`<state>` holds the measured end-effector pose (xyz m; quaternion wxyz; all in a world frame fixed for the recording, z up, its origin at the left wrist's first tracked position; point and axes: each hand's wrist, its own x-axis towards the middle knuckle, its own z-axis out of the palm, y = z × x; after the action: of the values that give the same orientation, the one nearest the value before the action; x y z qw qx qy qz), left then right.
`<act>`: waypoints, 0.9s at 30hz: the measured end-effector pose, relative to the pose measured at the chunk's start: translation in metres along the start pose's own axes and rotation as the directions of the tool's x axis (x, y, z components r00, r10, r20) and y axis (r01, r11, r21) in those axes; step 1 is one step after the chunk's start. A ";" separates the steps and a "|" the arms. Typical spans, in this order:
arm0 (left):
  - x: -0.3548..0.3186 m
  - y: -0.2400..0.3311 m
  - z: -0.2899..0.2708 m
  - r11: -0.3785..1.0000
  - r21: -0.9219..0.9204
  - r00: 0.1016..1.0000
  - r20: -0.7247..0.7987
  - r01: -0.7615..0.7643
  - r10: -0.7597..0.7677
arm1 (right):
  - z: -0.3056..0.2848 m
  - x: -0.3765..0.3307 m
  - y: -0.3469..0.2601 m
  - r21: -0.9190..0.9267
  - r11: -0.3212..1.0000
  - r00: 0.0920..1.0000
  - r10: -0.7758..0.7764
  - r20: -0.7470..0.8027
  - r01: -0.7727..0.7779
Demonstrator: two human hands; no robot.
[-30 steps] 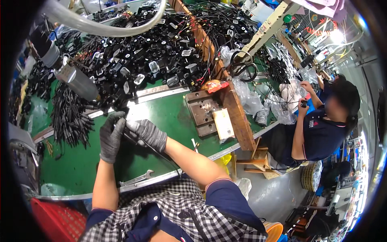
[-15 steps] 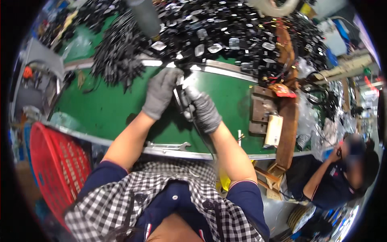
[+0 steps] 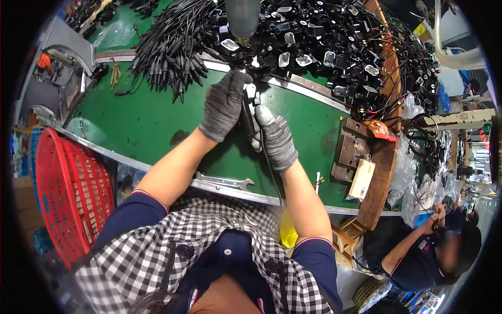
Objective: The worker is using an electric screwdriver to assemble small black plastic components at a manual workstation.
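Both my hands wear grey knit gloves and meet over the green tabletop point(image 3: 157, 125). My left hand point(image 3: 224, 107) is closed round the upper left side of a black cable part point(image 3: 248, 116), with a bright, shiny piece at its top end. On the other side, my right hand point(image 3: 278, 138) pinches the same part lower down. From there a thin black cable point(image 3: 275, 182) hangs past my right wrist and over the table's front edge. The fingertips partly hide the part, so its exact shape cannot be made out.
Beyond the metal rail lie a bundle of black cables point(image 3: 172, 49) and a heap of black housings point(image 3: 324, 52). A grey tool point(image 3: 243, 18) hangs above. An open-end wrench point(image 3: 225, 183) lies at the front edge. Right: metal block point(image 3: 349, 149), small box point(image 3: 361, 179), seated person point(image 3: 429, 251). Left: red basket point(image 3: 49, 193).
The whole view has shifted, and the picture is sharper. My hands still hold the black cable part together, with the fingers slightly rearranged. The person at the right has moved their hands.
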<state>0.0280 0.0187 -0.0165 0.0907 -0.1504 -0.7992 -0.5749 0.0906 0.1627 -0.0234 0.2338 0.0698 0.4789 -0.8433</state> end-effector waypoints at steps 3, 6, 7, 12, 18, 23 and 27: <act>0.000 0.002 0.003 0.942 0.297 0.982 -0.057 -0.157 0.182 | -0.002 0.016 0.016 -0.937 0.225 0.694 -0.720 0.025 0.268; 0.000 0.004 0.007 0.890 0.383 0.955 -0.057 -0.248 0.290 | -0.006 0.012 0.006 -0.881 0.319 0.755 -0.652 0.064 0.350; 0.000 0.004 0.007 0.858 0.424 0.938 -0.054 -0.289 0.343 | -0.005 0.011 0.004 -0.846 0.367 0.782 -0.617 0.089 0.386; -0.003 0.012 0.006 0.987 0.101 0.987 -0.093 -0.125 0.135 | 0.014 -0.002 -0.013 0.167 0.986 0.986 0.002 -0.169 0.026; 0.000 -0.003 0.006 0.827 0.471 0.930 -0.036 -0.306 0.365 | -0.002 0.013 0.006 -0.940 0.236 0.739 -0.673 0.026 0.248; -0.005 0.018 0.007 0.923 0.263 0.949 -0.062 -0.282 0.308 | -0.007 0.000 -0.014 0.108 0.994 0.998 -0.027 -0.054 0.033; 0.000 0.016 0.001 0.988 0.150 0.999 0.005 0.036 -0.037 | 0.003 0.004 -0.013 -0.219 0.974 0.984 -0.084 -0.155 0.048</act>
<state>0.0337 0.0247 -0.0029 0.0881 -0.1306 -0.8430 -0.5144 0.0818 0.1648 -0.0132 0.1717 0.0970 0.5867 -0.7854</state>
